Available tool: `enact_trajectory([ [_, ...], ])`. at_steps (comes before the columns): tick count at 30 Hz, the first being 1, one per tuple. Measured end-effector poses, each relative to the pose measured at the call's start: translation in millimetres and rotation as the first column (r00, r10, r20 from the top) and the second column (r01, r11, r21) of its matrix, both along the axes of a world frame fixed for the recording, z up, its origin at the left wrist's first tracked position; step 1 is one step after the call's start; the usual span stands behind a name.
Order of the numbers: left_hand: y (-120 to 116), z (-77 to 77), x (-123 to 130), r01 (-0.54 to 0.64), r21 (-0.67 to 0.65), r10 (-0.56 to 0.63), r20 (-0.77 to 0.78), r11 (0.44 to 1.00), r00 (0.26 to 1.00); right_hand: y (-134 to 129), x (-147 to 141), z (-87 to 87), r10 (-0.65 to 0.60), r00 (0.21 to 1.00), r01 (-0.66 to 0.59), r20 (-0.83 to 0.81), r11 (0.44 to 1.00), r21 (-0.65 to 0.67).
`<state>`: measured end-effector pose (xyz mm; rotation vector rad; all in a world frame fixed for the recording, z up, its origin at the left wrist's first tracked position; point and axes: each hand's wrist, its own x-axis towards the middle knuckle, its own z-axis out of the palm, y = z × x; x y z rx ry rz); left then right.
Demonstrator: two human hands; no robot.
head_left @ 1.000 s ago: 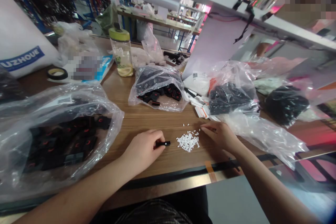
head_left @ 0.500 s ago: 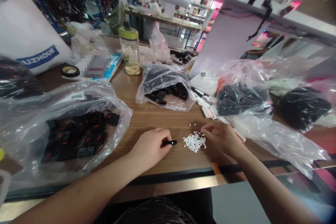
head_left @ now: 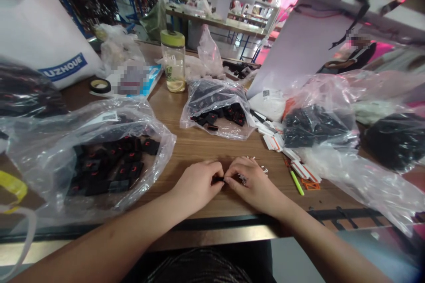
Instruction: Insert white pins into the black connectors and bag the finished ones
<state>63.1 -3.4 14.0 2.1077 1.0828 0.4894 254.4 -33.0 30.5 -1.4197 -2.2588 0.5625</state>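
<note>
My left hand (head_left: 198,186) pinches a small black plastic part (head_left: 218,179) between thumb and fingers, just above the brown table. Against the right end of that part, my right hand (head_left: 255,188) has its thumb and fingertips pressed together. What those fingertips hold, if anything, is too small to make out. Beneath and behind the right hand lies a pile of tiny white pieces (head_left: 243,179), mostly covered by the hand. A few stray ones show past its knuckles.
An opened clear bag (head_left: 166,141) of black parts lies left; another bag (head_left: 217,130) sits behind my hands. To the right are a yellow-green pen-like tool (head_left: 297,183), white-and-orange strips (head_left: 300,170) and a bag of black items (head_left: 315,126). A bottle (head_left: 174,68) stands behind. One person (head_left: 357,57) is in the background.
My right hand has moved left from the far side of the white pile to the black part's end, now covering most of the pile. The view has shifted slightly.
</note>
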Motion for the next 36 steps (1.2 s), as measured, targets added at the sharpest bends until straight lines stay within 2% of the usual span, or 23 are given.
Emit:
enact_trajectory([
  [8,-0.8,-3.9,-0.7,0.002,0.023,-0.002,-0.008,1.0,1.0,-5.1,-5.2,6.7,0.08,0.971,-0.111,0.225,0.985,0.131],
  [14,-0.7,-5.6,0.1,-0.007,0.035,0.007,-0.015,0.999,1.0,-11.1,-3.5,5.8,0.084,0.969,-0.146,0.234,0.954,0.263],
  [18,-0.2,-7.9,0.5,-0.009,0.03,0.009,0.002,1.0,1.0,-13.4,-6.7,0.8,0.082,0.94,-0.192,0.332,0.93,0.314],
  [21,0.0,-7.3,0.8,-0.011,0.035,0.012,-0.005,0.999,1.0,-14.4,-9.0,0.1,0.087,0.932,-0.202,0.353,0.931,0.303],
  [24,-0.6,-4.3,0.9,-0.008,0.024,0.008,-0.015,1.0,1.0,-10.2,-5.4,7.4,0.123,0.959,-0.175,0.255,0.966,0.192],
  [26,-1.2,-2.6,0.8,-0.007,0.018,0.007,-0.026,1.0,1.0,-0.7,0.4,14.9,0.151,0.974,-0.167,0.166,0.982,0.084],
  [28,-1.1,-2.3,1.0,-0.007,0.03,0.008,-0.044,1.0,0.999,16.5,6.3,20.8,0.13,0.983,-0.135,0.129,0.99,0.032],
  [32,2.7,-6.3,2.4,-0.035,0.121,0.046,-0.091,0.992,0.995,70.0,8.0,21.9,-0.103,0.977,0.079,0.186,0.988,0.13],
  [34,5.6,-8.7,3.5,-0.046,0.152,0.062,-0.098,0.987,0.993,99.4,2.4,18.0,-0.15,0.971,0.132,0.187,0.986,0.105],
  [36,8.1,-10.1,4.6,-0.053,0.158,0.068,-0.093,0.986,0.993,125.5,-4.7,12.4,-0.128,0.972,0.122,0.197,0.992,0.043],
])
